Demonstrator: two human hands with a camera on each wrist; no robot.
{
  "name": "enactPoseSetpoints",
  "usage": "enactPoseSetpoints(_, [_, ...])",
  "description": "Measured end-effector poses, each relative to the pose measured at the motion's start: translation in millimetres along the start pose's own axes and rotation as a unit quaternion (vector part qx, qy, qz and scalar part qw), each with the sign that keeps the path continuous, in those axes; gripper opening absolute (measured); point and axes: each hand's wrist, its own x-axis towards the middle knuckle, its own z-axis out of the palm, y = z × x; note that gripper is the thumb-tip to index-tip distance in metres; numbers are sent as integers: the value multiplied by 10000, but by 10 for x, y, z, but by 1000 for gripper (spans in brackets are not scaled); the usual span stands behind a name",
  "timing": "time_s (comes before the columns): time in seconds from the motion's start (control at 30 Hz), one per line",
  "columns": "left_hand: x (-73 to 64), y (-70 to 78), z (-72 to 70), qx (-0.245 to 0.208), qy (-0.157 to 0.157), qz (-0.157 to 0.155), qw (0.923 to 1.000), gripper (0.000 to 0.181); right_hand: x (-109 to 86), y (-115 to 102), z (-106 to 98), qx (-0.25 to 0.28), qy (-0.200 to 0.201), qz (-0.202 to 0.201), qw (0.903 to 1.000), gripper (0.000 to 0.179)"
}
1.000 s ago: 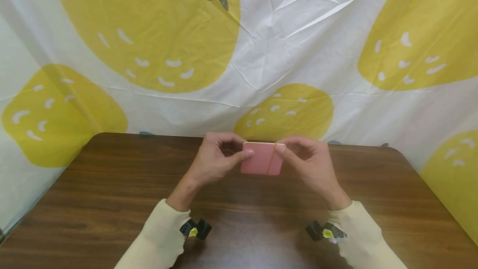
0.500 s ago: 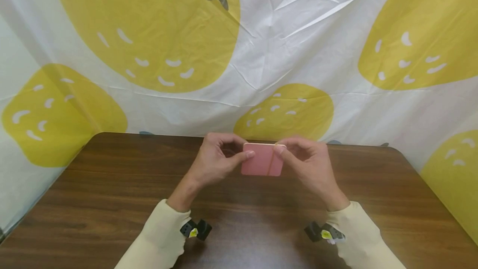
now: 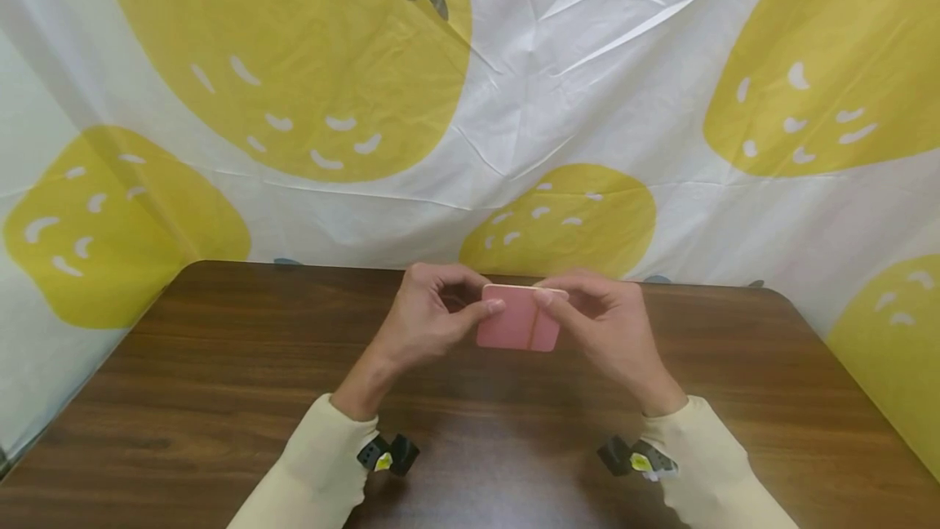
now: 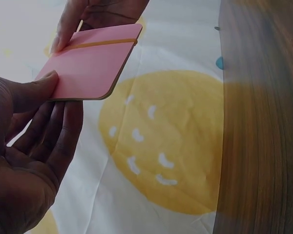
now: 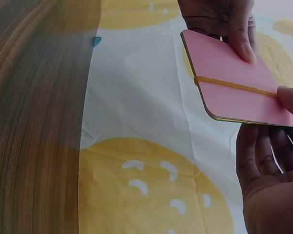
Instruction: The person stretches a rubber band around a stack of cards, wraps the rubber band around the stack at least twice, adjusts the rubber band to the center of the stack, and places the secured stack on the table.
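A small pink notebook [image 3: 510, 321] with rounded corners is held up above the table between both hands. An orange-yellow elastic band [image 5: 237, 86] runs across its cover, nearer the right-hand end. My left hand [image 3: 429, 308] pinches the left end, thumb on the cover and fingers behind. On the other end, my right hand [image 3: 605, 317] pinches with its thumb on the cover by the band. In the left wrist view the notebook [image 4: 93, 68] looks thin and closed, with the band [image 4: 102, 44] lying flat across it. Its back is hidden.
The dark brown wooden table [image 3: 220, 398] spreads below the hands. Behind it hangs a white cloth [image 3: 352, 227] printed with large yellow fruit shapes. A small black camera [image 3: 389, 454] sits at the left wrist and another camera [image 3: 635, 455] at the right.
The notebook and left hand have shifted slightly right and down. My right thumb has slid a little left along the cover, over the band. Both hands keep their pinch.
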Motion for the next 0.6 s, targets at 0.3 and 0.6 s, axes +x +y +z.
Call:
enactPoseSetpoints(0.3, [-5, 22, -6, -21, 43, -13, 10000, 8, -3, -8, -2, 66, 20, 22, 10000, 12])
enactPoseSetpoints(0.6, [7, 31, -17, -23, 60, -60, 10000, 7, 2, -19, -47, 124, 11, 98, 9999, 11])
